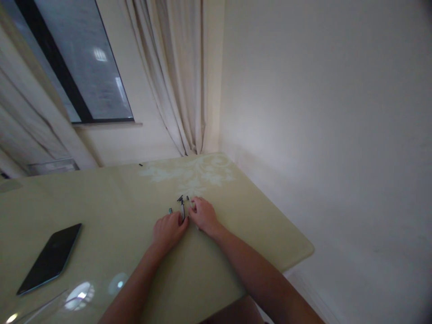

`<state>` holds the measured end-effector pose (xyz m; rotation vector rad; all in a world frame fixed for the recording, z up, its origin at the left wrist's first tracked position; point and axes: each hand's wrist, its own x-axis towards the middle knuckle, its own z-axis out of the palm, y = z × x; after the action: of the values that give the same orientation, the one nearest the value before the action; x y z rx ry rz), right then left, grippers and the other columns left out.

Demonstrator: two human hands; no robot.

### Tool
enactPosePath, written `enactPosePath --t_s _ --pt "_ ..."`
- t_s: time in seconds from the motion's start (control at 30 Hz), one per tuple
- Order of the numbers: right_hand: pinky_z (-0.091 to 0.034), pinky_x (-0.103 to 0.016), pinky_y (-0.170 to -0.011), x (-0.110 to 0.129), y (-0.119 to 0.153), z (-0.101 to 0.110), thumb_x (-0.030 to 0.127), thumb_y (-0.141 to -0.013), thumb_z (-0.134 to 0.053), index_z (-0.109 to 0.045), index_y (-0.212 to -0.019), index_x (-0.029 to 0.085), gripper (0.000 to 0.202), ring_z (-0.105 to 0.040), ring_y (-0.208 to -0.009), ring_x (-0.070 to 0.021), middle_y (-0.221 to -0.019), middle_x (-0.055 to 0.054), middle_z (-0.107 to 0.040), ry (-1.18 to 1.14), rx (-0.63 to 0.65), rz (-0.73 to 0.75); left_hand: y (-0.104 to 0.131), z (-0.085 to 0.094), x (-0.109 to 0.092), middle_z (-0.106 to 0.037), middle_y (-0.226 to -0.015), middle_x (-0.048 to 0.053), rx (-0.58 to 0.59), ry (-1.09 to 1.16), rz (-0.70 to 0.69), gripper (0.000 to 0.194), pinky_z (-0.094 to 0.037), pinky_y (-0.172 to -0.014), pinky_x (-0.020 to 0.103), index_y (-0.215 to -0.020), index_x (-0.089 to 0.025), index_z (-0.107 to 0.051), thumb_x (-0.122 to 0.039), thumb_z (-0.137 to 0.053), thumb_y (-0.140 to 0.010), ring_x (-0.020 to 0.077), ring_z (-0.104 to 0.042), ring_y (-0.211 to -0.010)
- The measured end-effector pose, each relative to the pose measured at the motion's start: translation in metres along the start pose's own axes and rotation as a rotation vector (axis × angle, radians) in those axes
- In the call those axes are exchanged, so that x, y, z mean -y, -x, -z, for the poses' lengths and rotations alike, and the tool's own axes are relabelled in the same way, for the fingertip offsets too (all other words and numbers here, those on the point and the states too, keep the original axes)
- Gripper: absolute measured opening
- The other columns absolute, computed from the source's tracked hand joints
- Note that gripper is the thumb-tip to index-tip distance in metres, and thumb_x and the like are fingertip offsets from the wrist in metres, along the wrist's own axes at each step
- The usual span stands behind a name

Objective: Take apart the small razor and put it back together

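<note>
Both hands rest close together over the middle of the pale green table (141,193). My left hand (168,229) is closed, its thumb and fingers at the lower end of a slim grey object with a dark, razor-like head (182,208). Just right of it, my right hand (203,214) has its fingers curled at a thin pale piece (191,204), too small to name. A tiny dark piece (187,197) lies by the right fingertips. Beyond the left knuckles stands a small dark greenish piece (170,210).
A dark tablet-like slab (50,257) lies on the table at the left. Near the far edge is a small black piece (141,164). Curtains (168,67) and a window stand behind the table, and a plain wall (320,112) runs along its right side.
</note>
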<state>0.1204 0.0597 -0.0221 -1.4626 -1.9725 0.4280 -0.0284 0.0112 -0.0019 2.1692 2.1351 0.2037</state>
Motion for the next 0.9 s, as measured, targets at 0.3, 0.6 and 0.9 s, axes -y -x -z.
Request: enactPosePath --t_s 0.3,0.6,0.9 --pt "-0.041 -0.026 -0.066 -0.002 0.000 0.010 0.058 -0.099 -0.053 -0.067 -0.082 0.018 0.046 -0.056 -0.069 -0.0144 -0.075 -0.002 -0.063 -0.693 0.005 -0.106 0.013 0.000 0.004 -0.064 -0.070 0.002 -0.197 0.422 -0.170 0.042 -0.040 -0.065 0.030 -0.072 -0.024 -0.056 -0.053 -0.041 -0.098 0.0199 -0.060 -0.066" --pt "-0.029 -0.023 -0.051 0.010 0.009 0.028 0.067 -0.087 -0.065 -0.066 -0.086 0.018 0.050 -0.035 -0.051 -0.0087 -0.059 0.008 -0.039 -1.221 0.426 0.006 0.009 0.007 0.014 -0.072 -0.097 0.007 -0.149 0.996 -0.165 0.054 -0.049 -0.073 0.032 -0.118 -0.020 -0.070 -0.064 -0.058 -0.089 0.0205 -0.061 -0.078" --pt "-0.022 -0.026 -0.051 0.018 0.018 0.043 0.071 -0.086 -0.064 -0.061 -0.076 0.018 0.054 -0.032 -0.052 -0.0090 -0.059 0.006 -0.040 -1.153 0.683 0.065 0.009 0.006 0.030 -0.072 -0.106 0.007 0.003 1.374 -0.168 0.053 -0.051 -0.096 0.037 -0.117 -0.023 -0.068 -0.054 -0.081 -0.076 0.0249 -0.065 -0.103"
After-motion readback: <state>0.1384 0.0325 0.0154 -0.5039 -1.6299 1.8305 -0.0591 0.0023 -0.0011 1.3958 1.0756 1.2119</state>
